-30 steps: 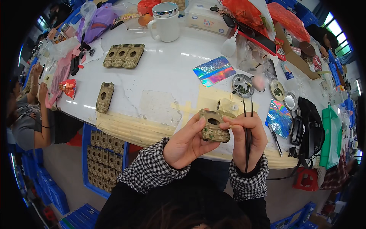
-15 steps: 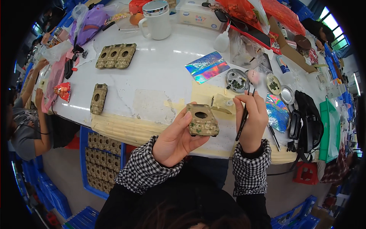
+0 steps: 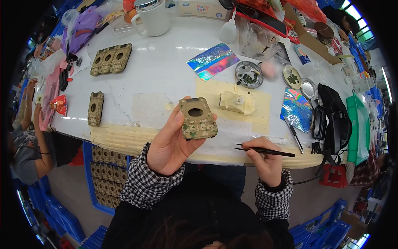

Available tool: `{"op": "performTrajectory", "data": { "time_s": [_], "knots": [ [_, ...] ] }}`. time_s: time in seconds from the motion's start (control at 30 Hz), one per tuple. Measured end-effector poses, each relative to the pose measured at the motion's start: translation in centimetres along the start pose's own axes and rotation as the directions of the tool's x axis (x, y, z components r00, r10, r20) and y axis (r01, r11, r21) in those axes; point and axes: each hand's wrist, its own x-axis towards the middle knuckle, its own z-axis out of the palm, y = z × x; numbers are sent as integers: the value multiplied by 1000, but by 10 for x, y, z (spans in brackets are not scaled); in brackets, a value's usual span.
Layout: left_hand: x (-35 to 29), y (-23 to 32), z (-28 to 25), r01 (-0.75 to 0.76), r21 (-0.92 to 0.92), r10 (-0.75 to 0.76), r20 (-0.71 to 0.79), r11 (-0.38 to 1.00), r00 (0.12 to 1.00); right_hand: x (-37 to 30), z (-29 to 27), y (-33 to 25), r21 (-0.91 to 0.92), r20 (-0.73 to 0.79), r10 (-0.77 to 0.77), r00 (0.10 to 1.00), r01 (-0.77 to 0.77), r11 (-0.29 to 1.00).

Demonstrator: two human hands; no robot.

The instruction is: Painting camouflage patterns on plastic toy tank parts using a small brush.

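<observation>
Camo-print shell is up in the L hand, thumb & fingers clamped round it, above the counter's near edge. R hand has pulled near, away from the yellowish block, gripping black tweezers, now swung tips-left, prongs apart, clear of the shell. Imo tweezers are now in working grip; can't tell if tips hold anything.

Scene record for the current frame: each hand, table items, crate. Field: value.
left hand: holds camo shell, hole side showing
right hand: holds black tweezers, tips apart, not touching shell
table: three shells in a row, single shell
metal dish: small dark bits
blue crate: rows of shells
</observation>
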Motion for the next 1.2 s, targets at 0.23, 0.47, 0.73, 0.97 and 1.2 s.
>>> {"op": "performTrajectory", "data": {
  "time_s": [0.23, 0.47, 0.73, 0.97, 1.2],
  "knots": [
    [0, -4, 2, 40, 39, -40, 8, 998, 999, -9, 21, 16, 155, -92, 108, 990, -93, 983],
    [1, -6, 4, 56, 47, -56, 1, 997, 998, -8, 20, 15, 111, -25, 109, 994, -106, 988],
    [0, -10, 0, 12, 64, -12, -1, 998, 1000, -6, 22, 15, 71, -69, 80, 994, -75, 995],
    [1, -6, 4, 57, 68, -57, -3, 996, 998, -6, 23, 16, 41, -88, 59, 994, -56, 998],
    [1, -9, -3, 14, 48, -15, 13, 999, 1000, -8, 22, 15, 146, -119, 137, 983, -119, 982]
  ]
}}
